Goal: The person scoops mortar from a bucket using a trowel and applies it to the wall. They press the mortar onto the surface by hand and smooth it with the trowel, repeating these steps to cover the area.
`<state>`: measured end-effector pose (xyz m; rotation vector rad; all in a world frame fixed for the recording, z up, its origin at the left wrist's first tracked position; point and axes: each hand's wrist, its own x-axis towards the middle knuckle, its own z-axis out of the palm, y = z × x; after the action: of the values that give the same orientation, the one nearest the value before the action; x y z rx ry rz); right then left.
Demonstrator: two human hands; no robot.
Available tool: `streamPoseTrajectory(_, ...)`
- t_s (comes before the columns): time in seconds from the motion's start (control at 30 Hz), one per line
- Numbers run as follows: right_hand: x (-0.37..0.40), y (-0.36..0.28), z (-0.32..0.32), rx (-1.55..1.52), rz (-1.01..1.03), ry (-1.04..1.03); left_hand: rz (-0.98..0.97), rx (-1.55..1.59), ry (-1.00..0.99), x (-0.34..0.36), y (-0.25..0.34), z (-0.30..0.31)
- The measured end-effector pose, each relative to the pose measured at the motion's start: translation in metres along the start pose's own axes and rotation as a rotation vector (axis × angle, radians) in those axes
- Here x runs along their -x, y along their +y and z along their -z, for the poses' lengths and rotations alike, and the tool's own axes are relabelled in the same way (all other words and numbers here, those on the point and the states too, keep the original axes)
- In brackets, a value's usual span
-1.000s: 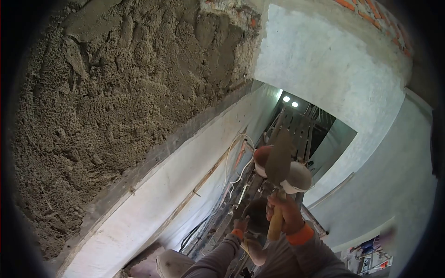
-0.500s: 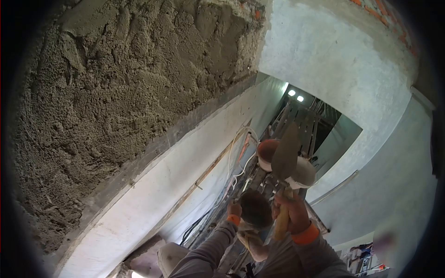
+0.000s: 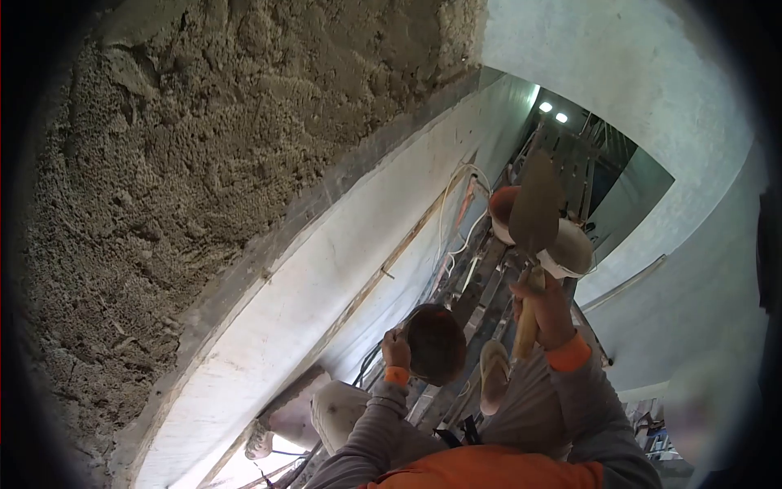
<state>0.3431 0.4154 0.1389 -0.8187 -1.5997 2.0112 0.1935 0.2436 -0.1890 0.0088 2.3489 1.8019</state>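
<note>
My right hand (image 3: 547,310) is closed round the wooden handle of a trowel (image 3: 536,204), whose broad pointed blade is turned up and away from me. In front of my left knee, my left hand (image 3: 396,349) grips the left side of a dark round pan (image 3: 437,345), its open mouth facing up toward me. Behind the trowel blade stand a reddish-lined bucket (image 3: 503,204) and a whitish bucket (image 3: 570,248), both partly covered by it. Below the trowel handle shows my sandalled foot (image 3: 493,375).
Rough wet mortar (image 3: 220,171) covers the wall at upper left, above a smooth pale band (image 3: 301,277). Planks (image 3: 486,277) run away beneath me, with cables (image 3: 456,244) along their left side. A curved pale wall (image 3: 692,301) rises on the right.
The view has shifted, so the buckets and wall sit higher and further right. My hands are further apart, the pan is less covered, and more of my orange top shows.
</note>
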Motion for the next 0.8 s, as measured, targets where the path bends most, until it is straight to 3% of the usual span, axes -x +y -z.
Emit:
streamPoseTrajectory(0.13, -0.014, -0.001, -0.016, -0.025, -0.083, -0.042, 0.01, -0.002, 0.063, -0.002, 0.005, 0.013)
streamPoseTrajectory(0.23, -0.013, -0.009, -0.038, -0.231, -0.138, -0.079, 0.044, -0.06, 0.107, -0.003, 0.013, 0.028)
streamPoseTrajectory(0.37, -0.035, 0.018, -0.037, -0.174, -0.052, -0.192, 0.012, -0.068, 0.18, -0.004, 0.01, 0.023)
streamPoseTrajectory(0.47, -0.069, 0.009, -0.038, -0.11, 0.05, -0.157, -0.001, -0.099, 0.209, -0.004, 0.008, 0.021)
streamPoseTrajectory(0.57, -0.152, -0.024, -0.044, -0.238, 0.112, -0.185, -0.003, -0.157, 0.283, -0.005, 0.007, 0.027)
streamPoseTrajectory(0.8, -0.377, -0.169, -0.124, -0.307, 0.57, -0.106, 0.027, -0.305, 0.453, 0.002, 0.021, 0.01)
